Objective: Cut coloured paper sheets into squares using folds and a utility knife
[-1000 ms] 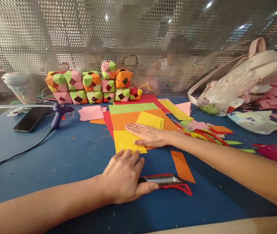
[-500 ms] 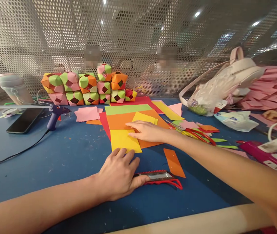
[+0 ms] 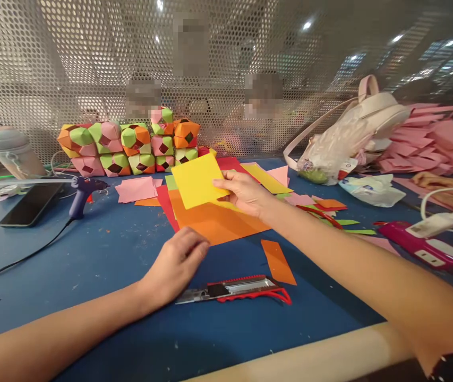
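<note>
Your right hand [image 3: 246, 193] pinches a yellow paper square [image 3: 196, 183] by its right edge, thumb on top, and holds it tilted above the orange sheet [image 3: 226, 225]. More yellow paper shows just under those fingers; you cannot tell from this view whether it is gripped too. Your left hand [image 3: 178, 260] lies on the blue bench [image 3: 102, 265] with its fingers curled, near the lower edge of the orange sheet; whether anything is under them cannot be told. The utility knife [image 3: 246, 287] lies just beside it, blade end toward your wrist, and an orange strip [image 3: 279, 262] sits just beyond the handle. Left of the orange sheet are pink paper pieces [image 3: 136, 189], then a glue gun [image 3: 80, 199] and a smartphone [image 3: 31, 204]. Folded paper balls [image 3: 136, 139] stand stacked at the back, before the perforated screen [image 3: 226, 63].
</note>
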Demonstrator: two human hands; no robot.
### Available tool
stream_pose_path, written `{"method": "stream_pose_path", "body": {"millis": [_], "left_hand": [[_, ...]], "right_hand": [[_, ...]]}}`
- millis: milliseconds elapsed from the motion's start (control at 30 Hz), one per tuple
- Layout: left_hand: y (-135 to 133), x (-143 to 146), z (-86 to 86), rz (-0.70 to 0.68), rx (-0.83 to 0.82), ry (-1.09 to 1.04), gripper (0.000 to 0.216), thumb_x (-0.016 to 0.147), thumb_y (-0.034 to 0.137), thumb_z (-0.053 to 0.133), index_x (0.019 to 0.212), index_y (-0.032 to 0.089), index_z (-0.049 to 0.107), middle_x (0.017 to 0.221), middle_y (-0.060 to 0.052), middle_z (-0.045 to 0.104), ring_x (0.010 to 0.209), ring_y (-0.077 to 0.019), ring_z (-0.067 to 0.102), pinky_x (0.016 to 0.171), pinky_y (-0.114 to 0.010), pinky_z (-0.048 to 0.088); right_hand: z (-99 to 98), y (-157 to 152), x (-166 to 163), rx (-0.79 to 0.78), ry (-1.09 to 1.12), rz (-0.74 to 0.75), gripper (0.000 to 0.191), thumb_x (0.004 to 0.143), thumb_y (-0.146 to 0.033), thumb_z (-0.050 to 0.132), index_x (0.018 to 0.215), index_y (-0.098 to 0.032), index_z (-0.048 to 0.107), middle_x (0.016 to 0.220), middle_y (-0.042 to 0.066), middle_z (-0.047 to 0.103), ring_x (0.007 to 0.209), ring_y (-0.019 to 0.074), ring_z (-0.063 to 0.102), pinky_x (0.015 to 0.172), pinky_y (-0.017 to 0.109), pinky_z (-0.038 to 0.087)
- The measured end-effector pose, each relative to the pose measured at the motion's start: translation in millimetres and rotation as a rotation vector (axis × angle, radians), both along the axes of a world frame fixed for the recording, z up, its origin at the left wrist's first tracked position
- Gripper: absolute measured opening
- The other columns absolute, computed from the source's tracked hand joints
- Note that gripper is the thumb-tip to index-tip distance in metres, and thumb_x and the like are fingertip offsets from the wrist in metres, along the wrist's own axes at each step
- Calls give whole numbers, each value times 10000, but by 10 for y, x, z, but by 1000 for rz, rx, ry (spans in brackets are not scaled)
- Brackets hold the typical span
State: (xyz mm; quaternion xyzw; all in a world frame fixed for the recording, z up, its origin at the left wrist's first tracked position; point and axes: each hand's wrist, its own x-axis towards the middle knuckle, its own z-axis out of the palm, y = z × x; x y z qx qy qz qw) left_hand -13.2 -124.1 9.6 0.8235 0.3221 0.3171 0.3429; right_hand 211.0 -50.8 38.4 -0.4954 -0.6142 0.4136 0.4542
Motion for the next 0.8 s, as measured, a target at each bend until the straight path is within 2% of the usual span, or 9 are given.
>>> {"method": "stream_pose_path", "body": {"millis": [100, 167, 267, 333, 367, 500, 600, 700, 800], "left_hand": [[138, 25, -8, 131, -392, -212, 369, 890, 470, 557, 1067, 153, 625, 883, -43, 638, 765, -154, 606, 742, -315, 528], [193, 40, -9, 122, -528, -369, 453, 840, 496, 619, 1114, 135, 605, 942, -58, 637, 775, -154, 612, 710, -304, 534], [255, 29, -10, 100, -565, -512, 390, 809, 442, 653, 1033, 125, 623, 936, -62, 648, 745, -142, 606, 656, -271, 527], [316, 0, -13, 128, -559, -503, 320, 810, 377, 635, 993, 114, 629, 873, -49, 653, 644, -114, 579, 601, -253, 518], [356, -17, -16, 150, -544, -474, 291, 808, 345, 626, 979, 110, 630, 850, -43, 651, 597, -101, 561, 566, -245, 511], [525, -66, -39, 199, -453, -381, 288, 786, 252, 602, 1036, 109, 611, 899, -52, 668, 567, -104, 576, 471, -228, 492], [597, -67, -66, 166, -447, -369, 392, 786, 216, 590, 1165, 116, 570, 1013, -75, 688, 737, -142, 659, 615, -251, 557], [614, -72, -97, 159, -369, -267, 515, 808, 220, 585, 1311, 150, 498, 1146, -97, 673, 906, -175, 682, 796, -310, 569], [591, -105, -128, 240, -166, -114, 658, 826, 238, 586, 1440, 188, 358, 1353, -144, 560, 1087, -232, 646, 899, -394, 553]], "right_hand": [[-91, -197, -173, -42, 189, -17, 303, 793, -427, 619, 1010, -219, 582, 1006, 79, 700, 944, 219, 661, 771, 363, 571], [-170, -361, -348, -82, 269, 7, 322, 796, -438, 628, 1013, -202, 596, 975, 90, 710, 922, 224, 676, 788, 374, 580], [-255, -584, -554, -202, 341, 113, 401, 756, -473, 697, 990, -158, 611, 879, 112, 711, 812, 246, 697, 724, 413, 602], [-276, -665, -575, -281, 368, 172, 435, 749, -474, 716, 1008, -144, 606, 866, 117, 703, 781, 242, 698, 710, 415, 609], [-279, -677, -546, -261, 331, 161, 427, 771, -471, 695, 1028, -144, 599, 891, 119, 699, 792, 237, 696, 711, 409, 611], [-308, -577, -263, 54, -13, -97, 338, 837, -375, 587, 1105, -171, 553, 1150, 141, 632, 1001, 244, 642, 849, 447, 577], [-382, -492, -69, 220, -199, -189, 369, 805, -265, 605, 1159, -184, 542, 1311, 149, 546, 1208, 268, 529, 1056, 515, 429], [-481, -502, -14, 496, -524, -100, 306, 874, -241, 546, 1175, -199, 583, 1311, 124, 578, 1266, 267, 498, 1096, 524, 385], [-549, -572, -58, 626, -765, 66, 281, 957, -278, 496, 1198, -189, 611, 1288, 119, 619, 1220, 273, 549, 1039, 514, 444]]}}
